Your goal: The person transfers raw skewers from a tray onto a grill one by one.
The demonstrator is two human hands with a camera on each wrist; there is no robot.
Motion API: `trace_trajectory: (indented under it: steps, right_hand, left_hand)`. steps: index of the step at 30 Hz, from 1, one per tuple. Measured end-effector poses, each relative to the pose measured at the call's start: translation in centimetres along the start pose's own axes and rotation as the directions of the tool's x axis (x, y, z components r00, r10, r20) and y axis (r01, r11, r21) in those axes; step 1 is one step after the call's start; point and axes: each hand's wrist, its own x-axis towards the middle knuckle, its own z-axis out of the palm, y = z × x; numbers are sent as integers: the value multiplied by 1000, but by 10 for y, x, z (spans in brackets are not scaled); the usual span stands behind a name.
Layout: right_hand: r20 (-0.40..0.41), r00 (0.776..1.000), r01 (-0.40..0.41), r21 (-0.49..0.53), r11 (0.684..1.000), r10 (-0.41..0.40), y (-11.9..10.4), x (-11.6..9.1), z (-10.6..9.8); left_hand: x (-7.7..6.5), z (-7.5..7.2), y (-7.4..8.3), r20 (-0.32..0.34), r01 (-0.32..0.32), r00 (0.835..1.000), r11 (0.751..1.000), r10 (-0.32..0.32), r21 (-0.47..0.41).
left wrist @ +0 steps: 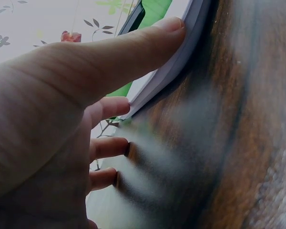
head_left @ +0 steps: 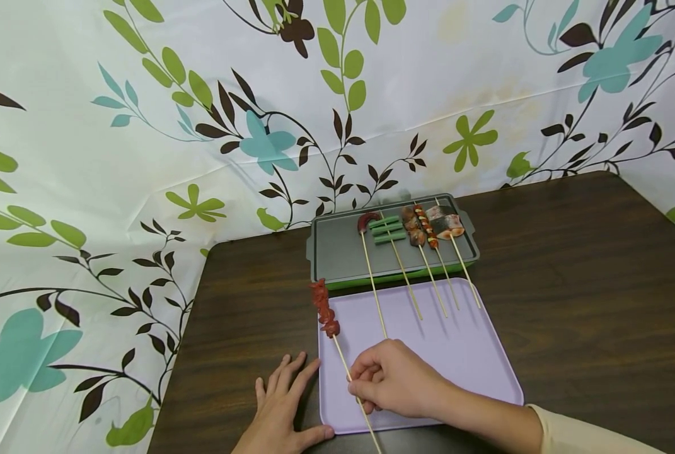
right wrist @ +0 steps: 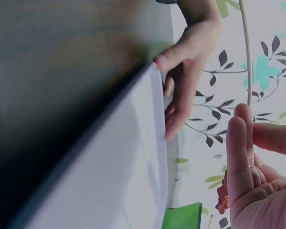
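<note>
My right hand [head_left: 396, 381] pinches the bare stick of a red meat skewer [head_left: 326, 310] and holds it over the left part of a lilac tray [head_left: 428, 353]. The meat end points away toward the back. In the right wrist view, the stick [right wrist: 248, 57] runs up from between thumb and fingers. My left hand [head_left: 285, 403] lies at the tray's left edge with fingers spread. Its thumb [left wrist: 148, 45] touches the tray's rim, and the other fingertips reach the table beside it.
Behind the tray stands a grey-topped green grill [head_left: 337, 252]. Across it lie several skewers: a curled dark red piece [head_left: 367, 221], green sticks [head_left: 387, 230], brown meat [head_left: 413, 226], a thin red-orange one [head_left: 426, 226] and fish [head_left: 446, 222]. Their sticks overhang the tray. Patterned cloth [head_left: 292, 94] hangs behind the table [head_left: 575, 302].
</note>
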Motion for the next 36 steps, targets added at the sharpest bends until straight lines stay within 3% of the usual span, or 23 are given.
trace_trajectory:
  steps: [17, 36]
  right_hand:
    - [-129, 991, -39, -20, 999, 36, -15, 52, -50]
    - [-189, 966, -187, -43, 981, 176, -9, 91, -70]
  left_hand:
    - [2, -1, -1, 39, 36, 999, 999, -36, 5]
    - [3, 0, 0, 58, 49, 997, 999, -50, 15]
